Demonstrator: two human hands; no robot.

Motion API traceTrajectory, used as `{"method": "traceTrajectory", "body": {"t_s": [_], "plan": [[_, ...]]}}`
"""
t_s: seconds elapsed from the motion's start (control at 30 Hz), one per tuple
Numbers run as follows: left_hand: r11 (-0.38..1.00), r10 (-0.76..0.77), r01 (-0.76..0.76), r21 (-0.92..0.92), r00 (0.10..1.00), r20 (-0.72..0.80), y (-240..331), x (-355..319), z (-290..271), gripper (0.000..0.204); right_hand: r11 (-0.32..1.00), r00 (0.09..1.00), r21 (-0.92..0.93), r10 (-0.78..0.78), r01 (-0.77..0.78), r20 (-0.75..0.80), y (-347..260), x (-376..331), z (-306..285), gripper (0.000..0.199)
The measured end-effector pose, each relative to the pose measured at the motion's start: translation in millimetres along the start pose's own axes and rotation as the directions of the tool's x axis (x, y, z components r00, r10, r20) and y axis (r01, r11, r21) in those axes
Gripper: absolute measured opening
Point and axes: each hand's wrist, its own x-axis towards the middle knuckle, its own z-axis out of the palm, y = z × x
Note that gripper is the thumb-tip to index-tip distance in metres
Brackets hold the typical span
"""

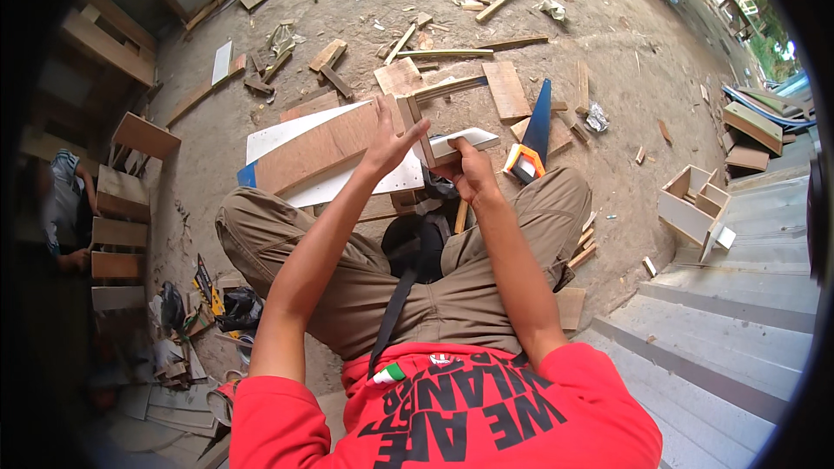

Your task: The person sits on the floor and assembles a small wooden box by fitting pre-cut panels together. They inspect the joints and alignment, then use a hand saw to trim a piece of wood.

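Observation:
I sit on the ground with my knees bent in khaki trousers. My left hand [389,141] presses with spread fingers on a small wooden block [410,113] standing upright in front of me. My right hand [470,170] grips a white-faced strip of board [465,141] that meets the block at a right angle. Behind the block lies a brown plywood panel [313,148] on a white board [287,132] with a blue edge.
A handsaw [532,135] with a dark blade and orange handle lies just right of my right hand. Wood offcuts [508,91] litter the dirt ground. A small open wooden box [692,202] sits by concrete steps [738,313] at right. Another person [65,208] is at far left.

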Motion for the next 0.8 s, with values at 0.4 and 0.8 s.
{"method": "traceTrajectory", "body": {"t_s": [0.4, 0.8], "plan": [[0.803, -0.265, 0.337, -0.492, 0.941, 0.212, 80, -16, -40, 0.106, 0.381, 0.612, -0.578, -0.74, 0.722, 0.278, -90, -42, -23, 0.092], [0.831, -0.054, 0.239, -0.501, 0.933, 0.356, 202, 9, -56, 0.1, 0.254, 0.377, -0.472, -0.907, 0.844, 0.188, -164, -55, 36, 0.039]]}}
